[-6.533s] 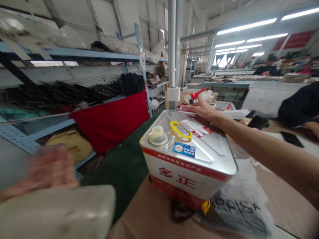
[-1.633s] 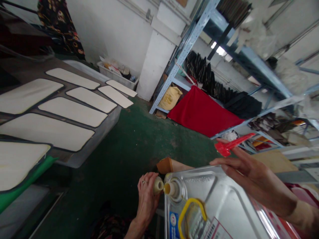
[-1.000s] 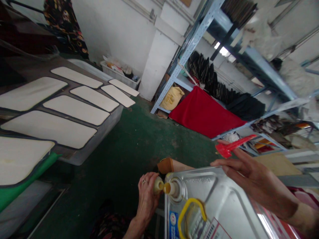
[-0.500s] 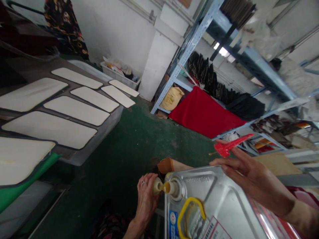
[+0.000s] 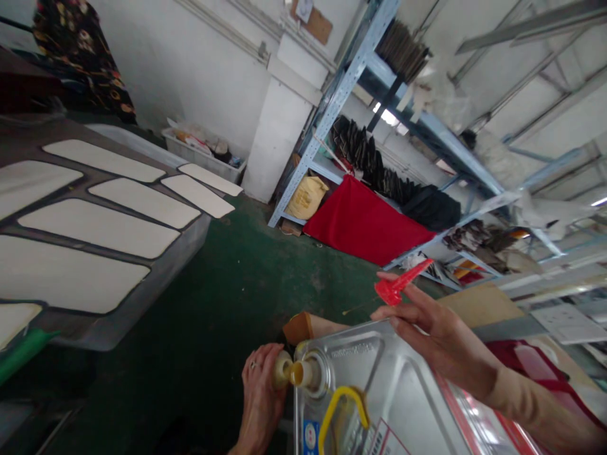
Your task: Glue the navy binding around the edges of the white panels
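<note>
A square metal can [image 5: 408, 404] is tipped toward the left, its spout [image 5: 310, 374] pouring amber liquid into the mouth of a small bottle [image 5: 281, 369]. The left hand [image 5: 258, 395] is wrapped around that bottle, just beside the can's top corner. The right hand [image 5: 436, 338] rests on the can's upper edge, fingers pinching a red nozzle cap [image 5: 401, 284]. A yellow handle [image 5: 341, 411] arches beneath the spout. Behind are green floor [image 5: 227, 297] and red cloth [image 5: 365, 221] under the blue shelving [image 5: 341, 88].
</note>
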Tool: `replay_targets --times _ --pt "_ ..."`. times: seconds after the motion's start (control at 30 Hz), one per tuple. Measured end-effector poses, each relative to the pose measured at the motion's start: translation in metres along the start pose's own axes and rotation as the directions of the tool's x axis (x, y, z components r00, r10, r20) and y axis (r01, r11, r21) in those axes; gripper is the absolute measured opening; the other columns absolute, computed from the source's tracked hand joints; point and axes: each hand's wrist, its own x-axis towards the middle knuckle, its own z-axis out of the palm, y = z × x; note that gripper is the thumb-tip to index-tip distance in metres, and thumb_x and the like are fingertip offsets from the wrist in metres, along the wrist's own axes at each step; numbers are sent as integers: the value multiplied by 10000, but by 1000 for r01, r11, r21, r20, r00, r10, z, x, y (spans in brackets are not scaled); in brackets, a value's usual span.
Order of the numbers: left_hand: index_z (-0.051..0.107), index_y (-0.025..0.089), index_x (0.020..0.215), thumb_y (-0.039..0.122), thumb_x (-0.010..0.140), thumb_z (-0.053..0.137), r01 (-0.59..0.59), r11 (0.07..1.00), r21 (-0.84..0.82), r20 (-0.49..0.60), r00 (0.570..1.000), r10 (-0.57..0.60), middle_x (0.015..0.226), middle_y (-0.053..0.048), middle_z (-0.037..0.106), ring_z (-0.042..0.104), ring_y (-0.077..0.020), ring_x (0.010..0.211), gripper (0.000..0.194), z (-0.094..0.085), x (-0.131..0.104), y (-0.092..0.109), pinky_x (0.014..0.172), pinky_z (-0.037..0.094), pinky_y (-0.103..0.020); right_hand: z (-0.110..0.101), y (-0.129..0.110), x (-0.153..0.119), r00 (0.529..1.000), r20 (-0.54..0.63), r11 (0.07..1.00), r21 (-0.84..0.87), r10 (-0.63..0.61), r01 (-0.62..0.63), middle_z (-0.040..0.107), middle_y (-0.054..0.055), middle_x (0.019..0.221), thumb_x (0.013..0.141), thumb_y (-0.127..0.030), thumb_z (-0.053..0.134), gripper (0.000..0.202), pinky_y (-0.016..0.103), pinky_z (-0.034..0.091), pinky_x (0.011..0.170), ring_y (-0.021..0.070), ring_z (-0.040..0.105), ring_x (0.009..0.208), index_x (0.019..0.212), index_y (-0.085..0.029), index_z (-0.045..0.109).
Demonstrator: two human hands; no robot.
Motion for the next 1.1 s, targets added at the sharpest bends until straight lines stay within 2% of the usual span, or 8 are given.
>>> replay_targets --times 0.2,0.33,0.53,0.7,0.87,1.1 --pt "556 189 1136 111 654 557 83 996 -45 18 996 -83 1125 -100 632 550 -282 1100 488 -9 5 16 965 376 -482 -2 1 0 1000 -7 999 47 -17 18 738 74 932 886 -266 468 499 255 554 769 187 703 871 1359 -200 323" --pt "551 200 1137 133 679 565 114 990 -78 37 993 -111 1131 -103 624 540 -289 1110 464 -13 6 23 974 367 -497 -1 4 0 1000 4 993 117 17 -18 736 89 945 901 -314 471 480 230 574 684 205 708 866 1352 -218 337" --pt "533 187 1151 139 686 575 114 988 -107 61 992 -108 1144 -112 607 521 -290 1119 469 -12 6 21 982 353 -507 0 3 -1 999 -19 985 168 51 -47 737 68 932 895 -323 483 466 208 571 686 203 712 847 1343 -274 365" --pt "539 193 1153 116 671 573 102 991 -92 30 995 -100 1146 -98 612 525 -281 1122 490 -12 4 21 992 355 -488 -3 6 1 999 34 992 122 34 -38 727 74 979 907 -320 461 465 235 562 764 211 700 899 1351 -286 328" --pt "541 181 1146 134 677 586 115 990 -84 52 992 -111 1143 -103 611 522 -285 1120 473 -13 4 21 980 360 -491 -4 7 0 999 34 997 76 22 -25 722 88 987 918 -313 434 443 241 542 814 198 699 904 1346 -269 326" --pt "529 184 1142 150 694 597 97 991 -91 51 994 -93 1135 -110 608 519 -293 1111 455 -13 2 19 971 354 -509 -2 15 1 1000 9 998 62 -25 25 734 68 944 887 -330 474 492 269 563 790 195 710 862 1352 -260 331"
